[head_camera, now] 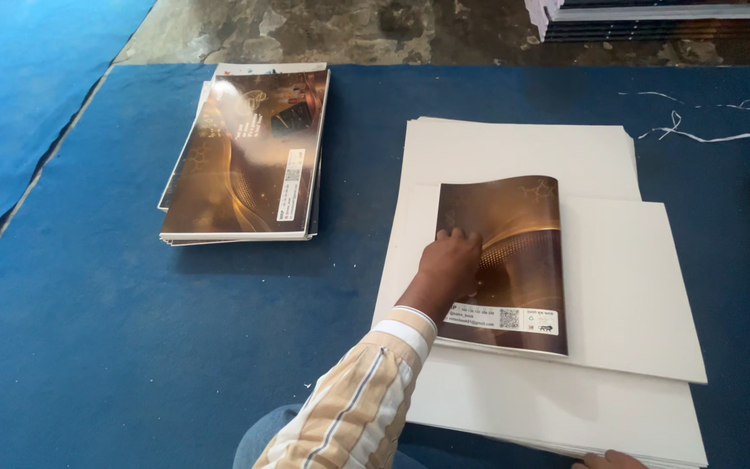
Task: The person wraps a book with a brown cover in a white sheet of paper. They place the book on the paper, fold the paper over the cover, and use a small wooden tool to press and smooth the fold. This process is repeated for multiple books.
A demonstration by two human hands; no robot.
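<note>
A brown glossy booklet [518, 260] lies on a white sheet [635, 287], which rests on a larger stack of white sheets [514, 148]. My left hand [449, 265], in a striped sleeve, presses on the booklet's left side with its fingers curled; the cover's top edge curls up slightly. Only the top of my right hand [608, 459] shows at the frame's bottom edge, by the near edge of the white stack, and its fingers are hidden.
A pile of matching brown booklets [245, 156] sits to the left on the blue cloth table [132, 347]. Thin white paper strips [705, 135] lie at the far right. Another stack of sheets [653, 17] stands beyond the table on a rough floor [349, 30].
</note>
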